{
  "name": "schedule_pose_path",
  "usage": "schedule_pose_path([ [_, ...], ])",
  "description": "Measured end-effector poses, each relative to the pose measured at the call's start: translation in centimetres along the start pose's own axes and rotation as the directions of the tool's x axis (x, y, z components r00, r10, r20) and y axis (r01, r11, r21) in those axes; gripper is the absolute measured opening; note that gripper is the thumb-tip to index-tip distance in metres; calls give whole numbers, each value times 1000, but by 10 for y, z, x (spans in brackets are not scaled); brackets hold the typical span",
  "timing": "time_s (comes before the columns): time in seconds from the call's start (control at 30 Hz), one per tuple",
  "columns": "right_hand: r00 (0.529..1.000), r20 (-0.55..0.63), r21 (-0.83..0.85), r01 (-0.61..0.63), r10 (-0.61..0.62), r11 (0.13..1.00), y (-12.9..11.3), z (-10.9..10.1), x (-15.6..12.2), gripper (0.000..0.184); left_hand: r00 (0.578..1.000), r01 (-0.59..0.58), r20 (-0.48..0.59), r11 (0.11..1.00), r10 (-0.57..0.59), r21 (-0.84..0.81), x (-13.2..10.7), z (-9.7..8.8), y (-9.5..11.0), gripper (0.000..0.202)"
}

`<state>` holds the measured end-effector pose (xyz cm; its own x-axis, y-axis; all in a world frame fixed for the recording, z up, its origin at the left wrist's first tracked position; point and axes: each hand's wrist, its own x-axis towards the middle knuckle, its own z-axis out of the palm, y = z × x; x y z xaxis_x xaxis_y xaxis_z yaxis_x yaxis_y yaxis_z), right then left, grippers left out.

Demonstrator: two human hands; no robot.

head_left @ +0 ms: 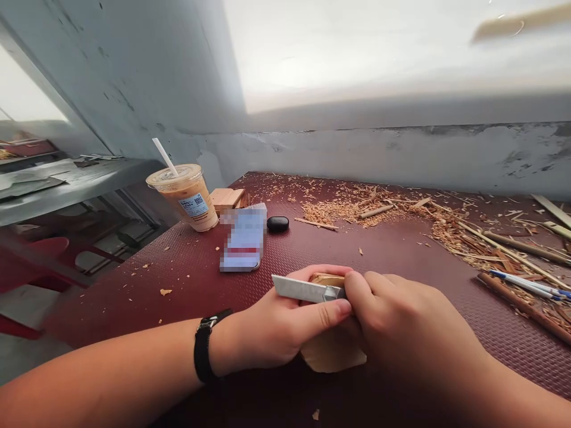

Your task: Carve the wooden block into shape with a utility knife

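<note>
My left hand [276, 324] is closed around a pale wooden block [332, 351], with its thumb pressed against the back of a knife blade [301, 289]. My right hand [401, 324] is closed on the knife's handle, which is hidden in its fist. The flat metal blade sticks out to the left over the top of the block. Both hands meet low in the middle of the dark red table [187, 267]. A black watch strap [204, 345] sits on my left wrist.
An iced coffee cup [187, 199] with a straw stands at the table's back left, beside a small wooden block [227, 198], a phone [244, 238] and a black case [277, 224]. Wood shavings [339, 211], sticks [521, 300] and a pen [526, 284] litter the right side.
</note>
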<state>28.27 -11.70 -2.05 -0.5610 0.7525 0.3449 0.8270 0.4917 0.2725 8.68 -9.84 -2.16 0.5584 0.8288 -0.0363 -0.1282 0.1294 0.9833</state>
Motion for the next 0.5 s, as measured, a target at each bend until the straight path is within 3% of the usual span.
schedule_pose_path([
  [0.1,1000,-15,2,-4,4,1000,-2,3,0,24,996,22,-85,998,-26,-58,-2,6,-6,49],
  [0.43,994,-66,-69,-88,83,994,-18,-4,-6,18,986,59,-139,977,-89,-204,-3,15,-10,58],
  [0.5,997,-49,-42,-57,55,998,-16,-5,-6,18,990,65,-109,979,-88,-194,-3,12,-8,56],
])
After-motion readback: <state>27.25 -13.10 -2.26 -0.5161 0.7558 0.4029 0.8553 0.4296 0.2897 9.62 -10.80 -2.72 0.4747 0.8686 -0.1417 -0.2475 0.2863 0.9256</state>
